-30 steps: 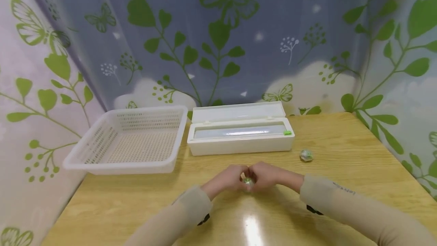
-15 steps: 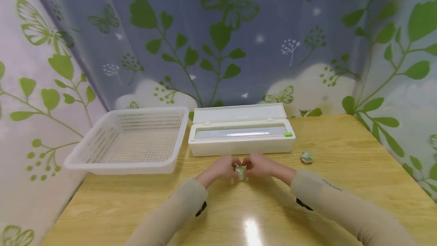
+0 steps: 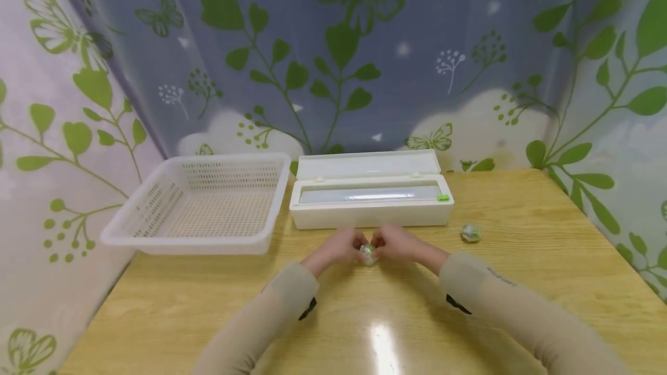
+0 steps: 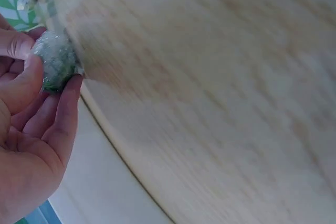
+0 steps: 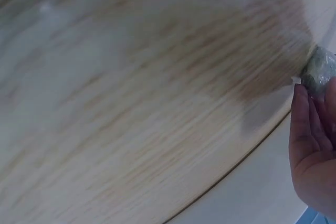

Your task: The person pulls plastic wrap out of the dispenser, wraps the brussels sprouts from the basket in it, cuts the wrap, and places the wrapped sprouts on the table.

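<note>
Between both hands is a small roundish green-and-white thing wrapped in clear plastic film, low over the wooden table just in front of the long white box. My left hand pinches it from the left. In the left wrist view, the thumb and fingertips close around the shiny wrapped ball. From the right, my right hand pinches its other side, fingertips at the film in the right wrist view, where the ball is cut off by the frame edge. What is inside the film cannot be made out.
A white cling film dispenser, lid raised, stands behind the hands with a green slider at its right end. A second wrapped ball lies to the right. The white plastic basket stands at the left. Patterned curtains hang behind.
Both hands, holding the wrapped ball, have moved away from the person and slightly left, nearer the dispenser. Over the last half second they have barely shifted. The second ball stays put.
</note>
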{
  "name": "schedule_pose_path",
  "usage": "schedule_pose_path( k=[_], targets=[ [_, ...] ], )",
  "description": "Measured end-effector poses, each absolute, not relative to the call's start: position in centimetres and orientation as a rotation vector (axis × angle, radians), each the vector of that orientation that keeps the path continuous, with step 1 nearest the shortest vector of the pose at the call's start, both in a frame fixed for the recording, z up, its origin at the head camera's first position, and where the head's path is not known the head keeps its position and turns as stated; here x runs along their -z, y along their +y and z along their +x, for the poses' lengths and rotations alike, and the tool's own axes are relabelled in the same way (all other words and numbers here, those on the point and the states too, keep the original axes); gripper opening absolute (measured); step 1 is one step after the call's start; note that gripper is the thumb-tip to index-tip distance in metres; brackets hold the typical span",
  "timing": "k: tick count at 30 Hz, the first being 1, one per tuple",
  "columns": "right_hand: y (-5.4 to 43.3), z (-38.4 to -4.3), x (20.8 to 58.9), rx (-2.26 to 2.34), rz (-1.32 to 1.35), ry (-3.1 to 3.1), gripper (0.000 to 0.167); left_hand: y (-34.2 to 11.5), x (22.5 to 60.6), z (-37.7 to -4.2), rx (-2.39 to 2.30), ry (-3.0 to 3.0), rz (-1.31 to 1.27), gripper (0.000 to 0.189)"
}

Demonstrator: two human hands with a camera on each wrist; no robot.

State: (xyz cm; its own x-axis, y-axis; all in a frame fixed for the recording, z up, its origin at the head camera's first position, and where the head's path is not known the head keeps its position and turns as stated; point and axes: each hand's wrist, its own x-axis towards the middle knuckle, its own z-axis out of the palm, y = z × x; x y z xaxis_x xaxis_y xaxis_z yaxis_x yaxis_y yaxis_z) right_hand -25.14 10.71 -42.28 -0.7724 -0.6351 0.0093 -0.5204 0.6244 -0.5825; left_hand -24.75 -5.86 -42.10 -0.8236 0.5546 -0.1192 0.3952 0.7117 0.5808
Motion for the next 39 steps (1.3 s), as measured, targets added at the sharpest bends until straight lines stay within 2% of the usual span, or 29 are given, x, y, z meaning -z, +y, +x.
schedule_pose_path(
  k=[4,7,14,19,24,31,39],
  targets=[
    [10.4,-25.5,42.4,0.812,-0.861,2.723,0.007,-5.7,42.3,-25.0,-0.730,2.649,0.868,0.009],
    [10.4,-25.6,42.5,0.802,-0.848,2.732,0.009,-5.6,42.3,-25.1,-0.662,2.660,0.898,0.014],
    [10.6,-25.9,42.6,0.756,-1.044,2.696,0.011,-5.2,41.9,-25.1,-0.631,2.625,0.833,0.021],
    [10.6,-25.3,41.7,0.619,-1.188,2.649,0.024,-4.9,41.6,-25.3,-0.639,2.597,0.741,0.023],
    [9.5,-24.2,41.5,0.513,-1.072,2.729,0.034,-4.9,41.3,-25.4,-0.582,2.642,0.691,0.020],
    [9.7,-23.9,42.2,0.514,-1.035,2.856,0.030,-4.6,41.4,-25.9,-0.551,2.628,0.760,0.020],
    [10.0,-24.8,43.2,0.390,-1.229,2.855,0.019,-5.4,41.4,-26.4,-0.672,2.561,0.730,0.013]
  ],
)
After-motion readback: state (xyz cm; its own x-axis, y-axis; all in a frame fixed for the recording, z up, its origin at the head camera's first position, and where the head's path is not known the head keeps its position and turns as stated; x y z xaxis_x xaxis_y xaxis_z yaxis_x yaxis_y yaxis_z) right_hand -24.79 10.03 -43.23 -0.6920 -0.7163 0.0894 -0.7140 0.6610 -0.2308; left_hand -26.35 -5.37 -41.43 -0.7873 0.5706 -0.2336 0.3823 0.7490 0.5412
